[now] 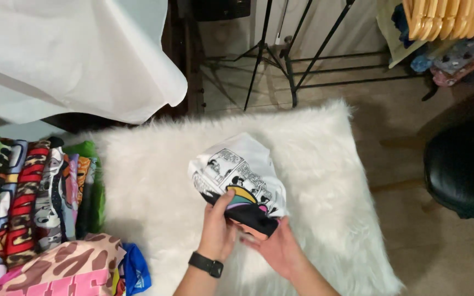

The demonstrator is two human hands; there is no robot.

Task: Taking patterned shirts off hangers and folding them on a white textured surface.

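A crumpled white garment with black comic-strip print and a colourful patch [242, 170] lies on a fluffy white rug-covered surface [154, 181]. My left hand [218, 227], with a black watch on the wrist, grips the garment's dark lower edge, thumb on top. My right hand [275, 246] holds the same edge from below and to the right, fingers under the fabric.
A row of folded printed garments [28, 197] stands at the left, with a leopard-print piece [67, 268] in front. White cloth [67, 55] hangs upper left. Black stand legs [292, 60], wooden hangers [451, 19] and a black stool [464, 164] are around.
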